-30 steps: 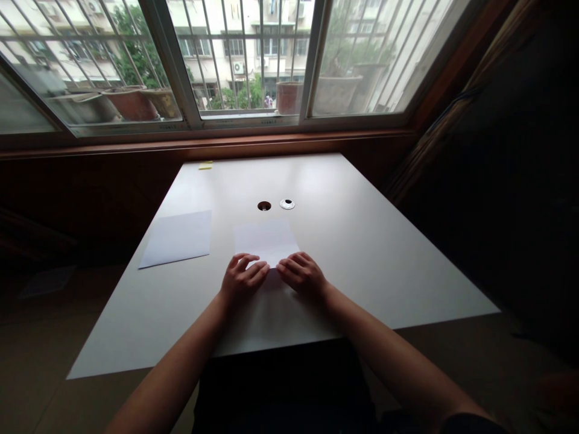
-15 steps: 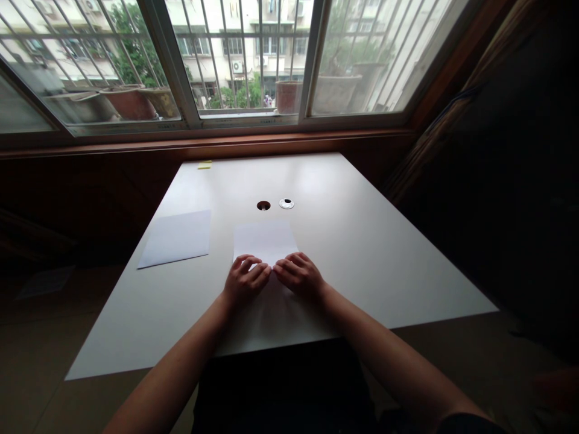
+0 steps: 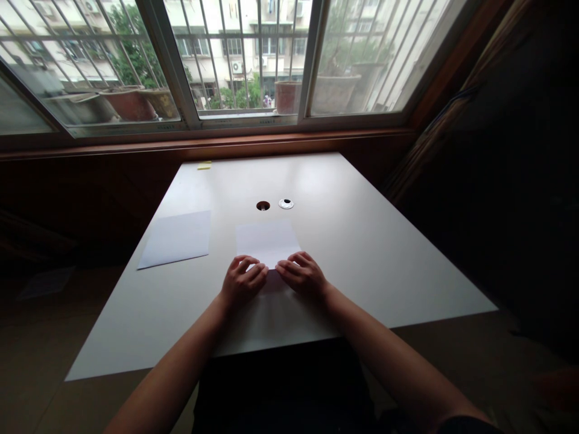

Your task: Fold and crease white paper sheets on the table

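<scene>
A sheet of white paper (image 3: 266,238) lies on the white table in front of me, its near part bent up between my hands. My left hand (image 3: 244,278) pinches the near edge of the sheet, with the fingers curled and the thumb hidden below. Close beside it, my right hand (image 3: 302,274) pinches the same edge, also with curled fingers. Only a small gap parts the two sets of fingertips. Both wrists hang low over the table's near side.
Another sheet of paper (image 3: 176,238) lies to the left on the table (image 3: 384,271). Further back are a round hole (image 3: 263,205), a white ring-shaped cover (image 3: 286,204) and yellow sticky notes (image 3: 204,165) at the far edge. A barred window stands behind.
My fingertips have moved slightly apart along the paper's edge, the left hand to the left and the right hand to the right. The sheet's far part has shifted a little right.
</scene>
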Motion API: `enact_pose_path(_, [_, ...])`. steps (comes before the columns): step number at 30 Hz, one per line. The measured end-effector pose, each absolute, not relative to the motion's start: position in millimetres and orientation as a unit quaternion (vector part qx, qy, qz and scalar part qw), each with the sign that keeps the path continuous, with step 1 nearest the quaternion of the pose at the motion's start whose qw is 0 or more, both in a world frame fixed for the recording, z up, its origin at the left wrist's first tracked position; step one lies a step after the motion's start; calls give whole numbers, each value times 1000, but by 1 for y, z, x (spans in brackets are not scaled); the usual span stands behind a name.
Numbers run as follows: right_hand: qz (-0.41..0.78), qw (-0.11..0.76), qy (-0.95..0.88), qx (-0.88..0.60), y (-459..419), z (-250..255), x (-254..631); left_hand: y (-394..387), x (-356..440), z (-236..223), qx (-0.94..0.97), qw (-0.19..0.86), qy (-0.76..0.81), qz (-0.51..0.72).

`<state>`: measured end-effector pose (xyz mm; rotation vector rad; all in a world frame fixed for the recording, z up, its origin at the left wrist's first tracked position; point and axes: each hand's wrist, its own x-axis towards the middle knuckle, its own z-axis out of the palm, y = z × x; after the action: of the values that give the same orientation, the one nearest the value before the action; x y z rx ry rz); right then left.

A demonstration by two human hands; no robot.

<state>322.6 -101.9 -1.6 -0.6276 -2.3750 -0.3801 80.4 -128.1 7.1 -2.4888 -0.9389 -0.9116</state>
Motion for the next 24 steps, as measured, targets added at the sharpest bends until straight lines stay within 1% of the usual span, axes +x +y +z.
enact_pose_path(12, [-143, 314, -892, -291, -107, 9, 373, -126, 59, 13, -872, 129, -352, -314])
enact_pose_path(17, [-148, 311, -882, -323, -107, 4, 398, -121, 48, 11, -840, 131, -405, -336])
enact_pose_path(24, [-134, 297, -890, -318, -110, 3, 398, -118, 50, 8, -855, 87, -405, -311])
